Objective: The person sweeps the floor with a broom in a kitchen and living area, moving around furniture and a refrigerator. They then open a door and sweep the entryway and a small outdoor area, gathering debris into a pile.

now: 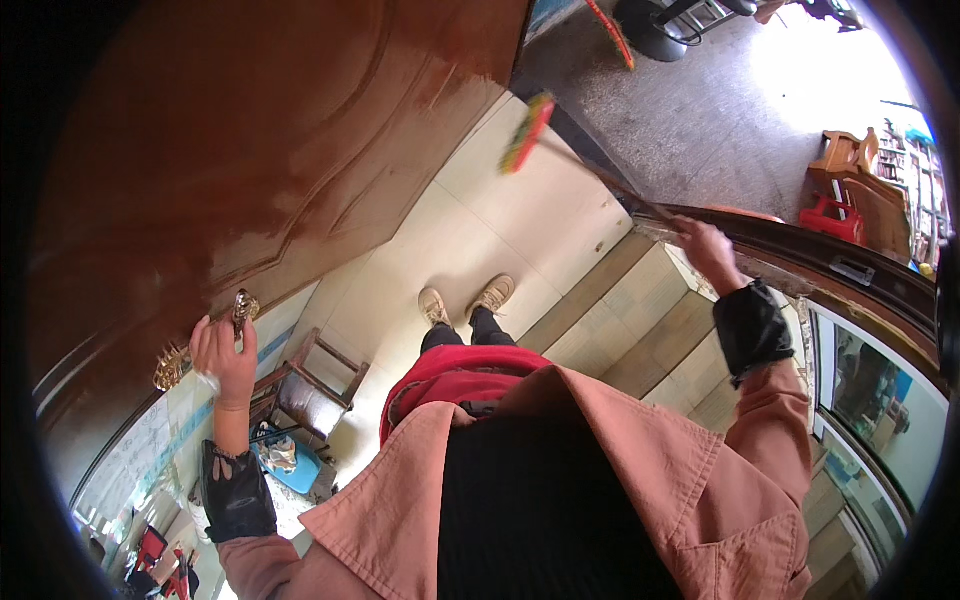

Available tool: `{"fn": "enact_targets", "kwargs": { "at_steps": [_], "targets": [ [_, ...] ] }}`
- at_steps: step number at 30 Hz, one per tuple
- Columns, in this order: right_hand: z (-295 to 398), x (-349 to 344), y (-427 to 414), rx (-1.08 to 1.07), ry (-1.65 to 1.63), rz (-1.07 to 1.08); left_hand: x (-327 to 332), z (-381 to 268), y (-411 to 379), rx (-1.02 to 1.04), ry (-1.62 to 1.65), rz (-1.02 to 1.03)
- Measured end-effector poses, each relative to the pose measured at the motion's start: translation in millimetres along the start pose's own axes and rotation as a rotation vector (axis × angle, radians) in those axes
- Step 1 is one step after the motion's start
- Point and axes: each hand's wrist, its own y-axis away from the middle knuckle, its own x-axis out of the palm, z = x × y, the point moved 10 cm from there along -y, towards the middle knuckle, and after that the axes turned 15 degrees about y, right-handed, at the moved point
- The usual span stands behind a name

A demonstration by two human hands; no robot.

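My left hand (229, 352) is closed around the gold-coloured lever handle (244, 306) of a brown panelled wooden door (247, 150). Part of the handle is hidden behind the fingers. On my right, near the door frame, my right hand (709, 251) grips the stick of a broom (576, 155). The broom's red head with yellow-green bristles (529, 135) is blurred and lies over the pale tiles by the doorway. Whether the bristles touch the floor I cannot tell.
Pale tiles (442, 232) lie under my shoes. A dark threshold (581, 142) borders a grey floor (675, 112) with a red stool (832, 219) and wooden furniture (862, 176). At lower left stand a wooden chair (319, 386) and a blue basin (300, 465). The dark door frame (810, 259) runs along the right.
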Motion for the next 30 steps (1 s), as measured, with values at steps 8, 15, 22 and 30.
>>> {"fn": "enact_targets", "kwargs": {
  "at_steps": [8, 15, 22, 30],
  "targets": [
    [73.4, 67.7, -48.3, 0.066, -0.086, 0.247, 2.9, 2.5, -7.0, -0.015, 0.023, 0.028],
    [-22.5, 17.1, -47.2, 0.214, 0.174, 0.061, 12.8, 12.3, -0.2, -0.130, 0.030, 0.142],
    [30.7, -16.4, -18.1, -0.057, -0.241, 0.098, 31.8, -1.3, -45.3, -0.531, 0.088, 0.234],
    [149.5, 37.1, -86.4, -0.274, -0.170, 0.376, 64.1, -11.4, -84.2, -0.628, 0.214, 0.391]
  ]
}}
